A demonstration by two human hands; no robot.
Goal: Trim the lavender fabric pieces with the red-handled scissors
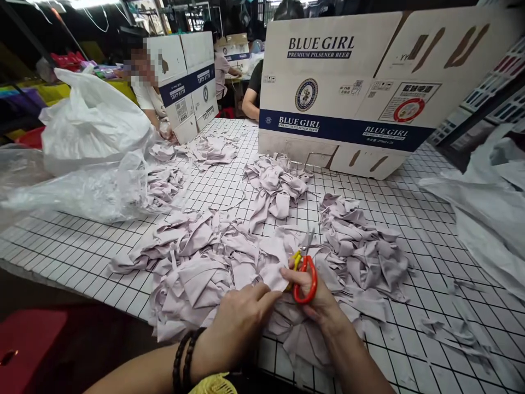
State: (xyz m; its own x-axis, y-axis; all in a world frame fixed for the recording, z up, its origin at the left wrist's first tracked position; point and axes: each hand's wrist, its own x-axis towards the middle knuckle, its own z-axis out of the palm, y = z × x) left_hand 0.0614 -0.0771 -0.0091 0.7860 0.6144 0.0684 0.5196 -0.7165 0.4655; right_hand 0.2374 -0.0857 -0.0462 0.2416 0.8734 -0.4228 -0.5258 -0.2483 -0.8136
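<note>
Red-and-yellow-handled scissors (pixel 305 279) rest in my right hand (pixel 318 298), their metal blades pointing up and away from me. The thumb and fingers of that hand also meet a pale pinkish-grey fabric piece (pixel 274 273). Close on its left, my left hand (pixel 241 309) has its fingers closed and pinches at the lower edge of the same piece; the grip is partly hidden. Beneath both hands spreads a large heap of similar fabric pieces (pixel 197 273). Another pile of fabric (pixel 365 246) lies just right of the scissors, and a further pile (pixel 276 183) sits beyond them.
A large Blue Girl carton (pixel 328 93) stands across the far side of the grid-patterned table (pixel 221 189). A smaller carton (pixel 184 82) and a person (pixel 145 96) are at the back left. Plastic bags (pixel 94 126) lie left, a white bag (pixel 488 202) right, fabric scraps (pixel 455 334) nearby.
</note>
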